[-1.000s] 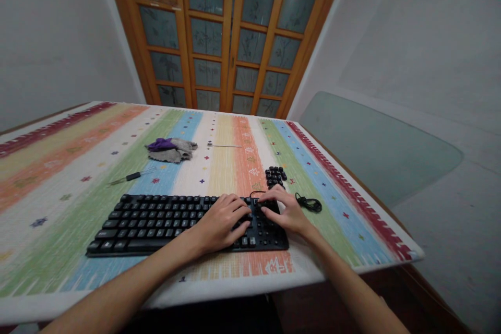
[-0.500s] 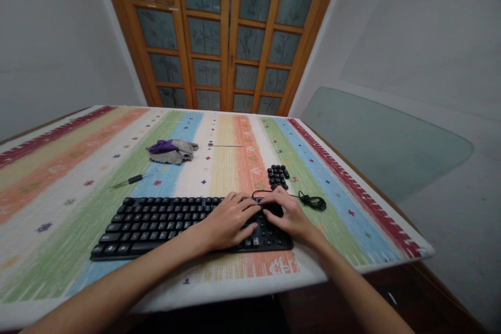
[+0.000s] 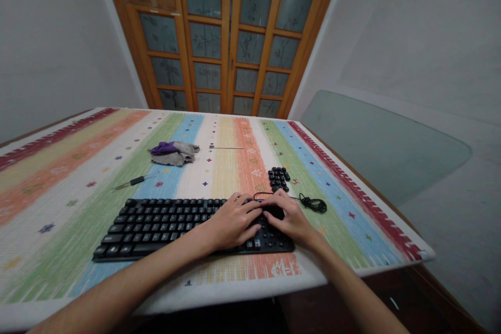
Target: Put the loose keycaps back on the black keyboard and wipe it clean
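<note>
A black keyboard (image 3: 156,229) lies near the table's front edge. Its right-hand section has bare switches showing where keycaps are off. My left hand (image 3: 235,222) rests over that section, fingers stretched to the right and thumb apart. From the other side comes my right hand (image 3: 291,219), its thumb and index finger bent close together beside the left fingertips. Whatever may be between those right fingertips is too small to make out. Just behind the right hand lies a cluster of loose black keycaps (image 3: 278,178).
A coiled black cable (image 3: 313,203) sits right of the keyboard. Farther back are a grey and purple cloth (image 3: 174,153), a thin brush-like tool (image 3: 227,147) and a black-handled tool with wire ends (image 3: 136,180). A striped cloth (image 3: 344,219) covers the table.
The view has shifted very slightly. Both hands stay at the same spot on the keyboard, with hardly any finger movement visible.
</note>
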The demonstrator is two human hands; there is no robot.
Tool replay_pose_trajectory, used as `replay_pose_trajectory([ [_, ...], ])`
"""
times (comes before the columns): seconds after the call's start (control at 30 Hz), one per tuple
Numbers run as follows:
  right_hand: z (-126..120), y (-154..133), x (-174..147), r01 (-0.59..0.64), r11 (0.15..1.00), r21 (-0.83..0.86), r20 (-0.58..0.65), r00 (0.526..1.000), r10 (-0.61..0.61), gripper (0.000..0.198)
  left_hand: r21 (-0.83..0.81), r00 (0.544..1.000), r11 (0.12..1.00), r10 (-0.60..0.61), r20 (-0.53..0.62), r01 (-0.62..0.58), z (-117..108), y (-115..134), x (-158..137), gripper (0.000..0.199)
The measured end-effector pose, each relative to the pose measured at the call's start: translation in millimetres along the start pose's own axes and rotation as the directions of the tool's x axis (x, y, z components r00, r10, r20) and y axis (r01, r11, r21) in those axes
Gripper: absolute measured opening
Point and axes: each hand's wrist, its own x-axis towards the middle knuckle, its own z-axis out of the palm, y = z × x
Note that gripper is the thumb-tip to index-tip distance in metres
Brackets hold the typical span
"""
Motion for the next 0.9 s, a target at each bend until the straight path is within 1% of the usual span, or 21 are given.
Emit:
replay_pose_trajectory([
  [0.17,-0.6,-0.1,-2.3,-0.004,1.0,-0.026,0.012,1.0,0.004,0.02,-0.031,1.0,0.999,-0.018,-0.01,0.018,-0.4,2.4,-3.7,0.038],
  [0.27,-1.5,-1.0,-3.0,-0.001,0.999,-0.035,0.01,1.0,0.001,0.019,-0.03,0.999,0.999,-0.021,-0.028,0.02,1.4,4.1,-6.0,0.037],
  [0.53,-2.0,-0.4,-4.6,0.013,0.999,-0.047,-0.003,1.0,-0.013,0.019,-0.012,0.999,1.0,-0.028,-0.029,0.028,3.8,7.2,-6.3,0.041],
  [0.67,-1.3,0.1,-4.5,0.019,0.999,-0.042,-0.01,1.0,-0.02,0.017,-0.006,0.999,1.0,-0.031,-0.037,0.031,6.0,6.3,-6.5,0.04],
  [0.73,-0.9,-0.1,-4.4,0.008,0.999,-0.036,-0.004,1.0,-0.008,0.017,-0.009,0.999,0.999,-0.033,-0.04,0.032,6.5,6.1,-6.5,0.039],
  [0.9,-1.2,-0.4,-4.4,-0.047,0.998,-0.033,0.005,0.999,0.047,0.018,-0.001,0.998,0.998,-0.064,-0.008,0.064,4.5,7.7,-4.1,0.041],
])
